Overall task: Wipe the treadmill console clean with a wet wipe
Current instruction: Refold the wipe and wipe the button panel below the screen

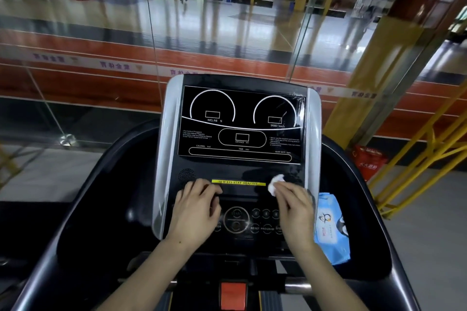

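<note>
Head view, looking down on the treadmill console point(240, 124), a black panel with silver side trim.

Right hand point(294, 209): lies over the lower right part of the console, with a crumpled white wet wipe point(276, 184) bunched at the tips of its fingers point(280, 190). The wipe sticks out ahead of the fingertips, up and to the left of them, and sits against the black panel just right of the yellow strip point(238, 182) (lettering reads roughly "ALWAYS STAY HEALTHY"). The fingers are bent down onto the wad and pinch it; the rest of the hand covers part of the button cluster below.

Left hand point(197, 208): fingers curled over the ledge at the left end of the yellow strip, resting on the console and holding nothing loose. Well apart from the wipe, with the strip between them.

Display area above both hands shows dial outlines marked INCLINE and SPEED. Its protective film looks wrinkled at the upper right corner.

A blue wet wipe pack point(331, 230) lies in the tray just to the right of the console, beside the right wrist. A red safety key tab point(233, 295) sits below the console, centre. Glass wall point(101, 33) beyond.
</note>
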Available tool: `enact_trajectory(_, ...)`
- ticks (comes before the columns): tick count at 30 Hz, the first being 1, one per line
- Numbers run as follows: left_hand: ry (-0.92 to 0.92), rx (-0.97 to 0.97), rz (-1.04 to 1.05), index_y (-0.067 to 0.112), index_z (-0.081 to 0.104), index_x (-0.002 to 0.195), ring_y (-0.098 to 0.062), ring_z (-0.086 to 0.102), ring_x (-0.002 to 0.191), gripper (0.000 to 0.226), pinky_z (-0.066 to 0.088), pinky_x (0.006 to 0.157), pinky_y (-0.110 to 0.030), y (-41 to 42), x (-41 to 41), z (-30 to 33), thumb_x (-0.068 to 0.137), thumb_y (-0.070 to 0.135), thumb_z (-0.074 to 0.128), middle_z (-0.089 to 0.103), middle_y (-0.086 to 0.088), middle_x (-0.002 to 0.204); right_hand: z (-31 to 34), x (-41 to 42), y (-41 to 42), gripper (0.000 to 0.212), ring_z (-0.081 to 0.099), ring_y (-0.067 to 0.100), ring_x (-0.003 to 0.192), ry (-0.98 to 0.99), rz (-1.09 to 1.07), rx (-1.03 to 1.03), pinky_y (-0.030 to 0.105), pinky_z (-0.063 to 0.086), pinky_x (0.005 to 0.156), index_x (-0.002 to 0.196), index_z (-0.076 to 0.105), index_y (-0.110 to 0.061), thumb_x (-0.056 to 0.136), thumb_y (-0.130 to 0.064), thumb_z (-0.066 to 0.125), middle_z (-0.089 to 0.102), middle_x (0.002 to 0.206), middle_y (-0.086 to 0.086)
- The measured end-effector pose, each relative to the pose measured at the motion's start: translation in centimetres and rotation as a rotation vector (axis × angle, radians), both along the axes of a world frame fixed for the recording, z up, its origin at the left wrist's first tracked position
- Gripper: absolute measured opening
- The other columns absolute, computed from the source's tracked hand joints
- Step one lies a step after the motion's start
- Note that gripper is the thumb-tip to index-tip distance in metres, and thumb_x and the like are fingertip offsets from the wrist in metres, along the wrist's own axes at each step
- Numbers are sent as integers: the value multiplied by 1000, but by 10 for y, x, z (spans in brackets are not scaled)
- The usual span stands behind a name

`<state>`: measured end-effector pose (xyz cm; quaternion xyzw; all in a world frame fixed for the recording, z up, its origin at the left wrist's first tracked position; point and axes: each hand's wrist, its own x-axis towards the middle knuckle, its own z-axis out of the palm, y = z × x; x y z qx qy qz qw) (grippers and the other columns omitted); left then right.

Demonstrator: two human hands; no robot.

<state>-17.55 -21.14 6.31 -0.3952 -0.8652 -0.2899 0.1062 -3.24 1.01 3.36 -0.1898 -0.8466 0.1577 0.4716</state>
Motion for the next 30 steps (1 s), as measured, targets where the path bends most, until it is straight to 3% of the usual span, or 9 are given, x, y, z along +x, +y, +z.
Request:
enact_trajectory(6, 24, -28, -85, 28, 66, 113, -21, 54, 116, 23, 50, 95, -43, 13, 25, -15, 91, 23, 67, 58, 8, 119, -30, 46, -1, 21, 65, 15, 104, -28, -147, -200, 40, 56, 96, 113, 78, -8, 93, -6, 71, 70, 109, -6)
enact_trajectory(9, 65, -19, -101, 27, 67, 117, -27, 45, 134, 28, 43, 109, -48, 18, 35, -16, 89, 20, 69, 55, 3, 134, -30, 57, -1, 26, 64, 15, 104, -22, -161, -202, 26, 52, 99, 114, 78, -7, 90, 2, 75, 69, 109, -6)
enact_trajectory(13, 72, -36, -172, 25, 64, 124, -26, 41, 140, 36, 43, 112, -51, 24, 47, -20, 88, 20, 68, 53, 1, 141, -27, 66, 5, 24, 66, 22, 104, 1, -181, -203, 31, 53, 99, 113, 78, -5, 91, 3, 74, 72, 110, 0)
enact_trajectory(17, 101, -87, -233, 24, 61, 133, -26, 32, 152, 44, 35, 121, -54, 32, 53, -30, 90, 21, 65, 47, -2, 154, -20, 65, 16, 24, 67, 25, 102, 33, -197, -181, 16, 47, 102, 112, 77, -2, 90, 7, 75, 70, 110, 1)
enact_trajectory(19, 114, -99, -236, 23, 58, 138, -28, 27, 155, 47, 28, 125, -55, 37, 51, -30, 92, 22, 62, 43, -3, 158, -11, 57, 23, 22, 67, 25, 104, 36, -171, -162, 26, 52, 101, 113, 77, -3, 93, 3, 73, 71, 111, 5)
enact_trajectory(25, 51, -90, -193, 21, 51, 144, -24, 29, 152, 51, 21, 128, -49, 50, 48, -25, 94, 20, 62, 45, -2, 156, 33, 0, 57, 19, 60, 22, 95, -31, -144, 16, 33, 47, 90, 110, 78, -7, 97, -1, 67, 73, 107, 4)
enact_trajectory(30, 50, -104, -189, 19, 54, 139, -24, 42, 139, 47, 20, 128, -53, 51, 47, -30, 93, 19, 63, 50, -4, 145, 47, -24, 62, 32, 62, 30, 77, -196, -160, 93, 34, 49, 78, 89, 75, -9, 77, 20, 70, 73, 86, 2)
